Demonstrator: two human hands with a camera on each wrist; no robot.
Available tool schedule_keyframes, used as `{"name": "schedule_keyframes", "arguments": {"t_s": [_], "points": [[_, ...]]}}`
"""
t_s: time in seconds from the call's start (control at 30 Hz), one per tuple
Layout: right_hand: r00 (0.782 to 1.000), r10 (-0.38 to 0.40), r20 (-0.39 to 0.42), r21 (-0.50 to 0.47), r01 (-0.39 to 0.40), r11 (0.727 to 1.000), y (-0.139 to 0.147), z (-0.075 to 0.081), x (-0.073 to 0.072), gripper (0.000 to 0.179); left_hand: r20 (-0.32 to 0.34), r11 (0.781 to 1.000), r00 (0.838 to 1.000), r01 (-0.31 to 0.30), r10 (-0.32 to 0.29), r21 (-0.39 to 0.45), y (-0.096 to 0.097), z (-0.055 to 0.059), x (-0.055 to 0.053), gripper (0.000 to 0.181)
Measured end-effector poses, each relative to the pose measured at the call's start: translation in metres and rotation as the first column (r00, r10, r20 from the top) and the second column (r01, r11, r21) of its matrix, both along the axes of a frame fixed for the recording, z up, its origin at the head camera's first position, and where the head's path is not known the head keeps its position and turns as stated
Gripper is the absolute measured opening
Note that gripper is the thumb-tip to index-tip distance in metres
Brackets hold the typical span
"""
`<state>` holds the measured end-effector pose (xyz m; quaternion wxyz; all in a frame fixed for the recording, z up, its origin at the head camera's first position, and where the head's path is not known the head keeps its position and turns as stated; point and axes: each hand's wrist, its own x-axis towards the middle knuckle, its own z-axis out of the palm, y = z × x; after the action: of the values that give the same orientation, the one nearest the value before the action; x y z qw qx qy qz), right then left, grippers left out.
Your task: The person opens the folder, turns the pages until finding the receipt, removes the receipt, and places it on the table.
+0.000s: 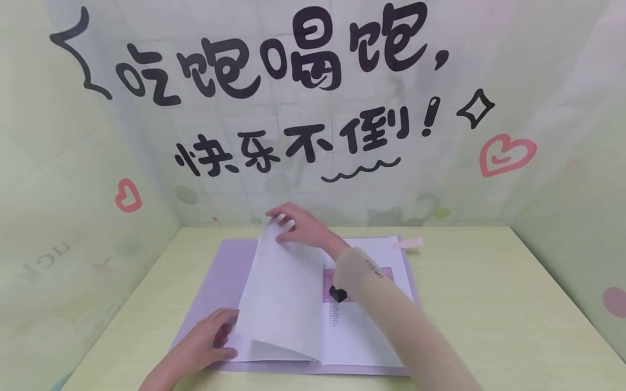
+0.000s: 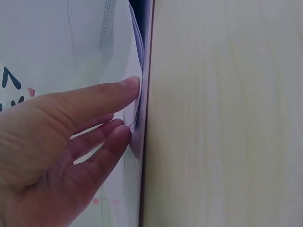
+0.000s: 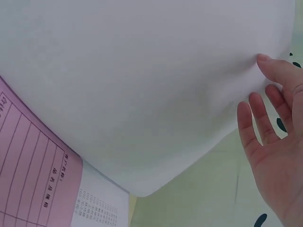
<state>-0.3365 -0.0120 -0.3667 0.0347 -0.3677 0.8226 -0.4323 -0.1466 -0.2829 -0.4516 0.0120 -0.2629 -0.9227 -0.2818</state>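
Observation:
A lilac folder [image 1: 235, 271] lies spread on the table, with white sheets inside. One white page [image 1: 281, 293] stands raised and slanted over the left side. At its upper corner, my right hand [image 1: 303, 225] pinches the page, the thumb against the white face in the right wrist view. My left hand [image 1: 202, 339] is by the page's lower left edge, fingers loosely bent and thumb apart from them. In the left wrist view its fingertips are right at the sheets' edge. A pink printed form [image 3: 33, 161] lies on the right-hand page, partly hidden by my right sleeve.
The pale wooden table [image 1: 489, 304] extends on both sides of the folder. A pink tab [image 1: 408, 244] sticks out at the folder's upper right. Behind stands a pale curtain [image 1: 293, 201] with large black characters. A small black object [image 1: 337, 294] shows beside my right sleeve.

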Motion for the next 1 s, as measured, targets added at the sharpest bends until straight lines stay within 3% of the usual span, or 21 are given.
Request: {"name": "schedule_keyframes", "arguments": {"t_s": [0.23, 0.37, 0.53, 1.0], "points": [[0.999, 0.033, 0.013, 0.052, -0.034, 0.998, -0.014, -0.018, 0.002, 0.068, 0.084, 0.998, 0.994, -0.065, 0.064, 0.005, -0.001, 0.003, 0.002, 0.076], [0.999, 0.049, 0.021, 0.085, -0.05, 0.995, -0.021, -0.03, 0.004, 0.072, 0.037, 0.997, 0.996, -0.075, 0.076, -0.027, -0.001, 0.002, 0.002, 0.081], [0.999, 0.052, 0.013, 0.138, -0.054, 0.989, -0.029, -0.045, 0.004, 0.078, -0.001, 0.999, 0.999, -0.035, 0.035, -0.011, -0.003, -0.001, 0.0, 0.089], [0.998, 0.011, 0.062, 0.218, -0.024, 0.976, -0.035, -0.072, 0.008, 0.08, 0.118, 0.994, 0.993, 0.017, -0.03, 0.108, -0.006, 0.0, 0.0, 0.108]]}}
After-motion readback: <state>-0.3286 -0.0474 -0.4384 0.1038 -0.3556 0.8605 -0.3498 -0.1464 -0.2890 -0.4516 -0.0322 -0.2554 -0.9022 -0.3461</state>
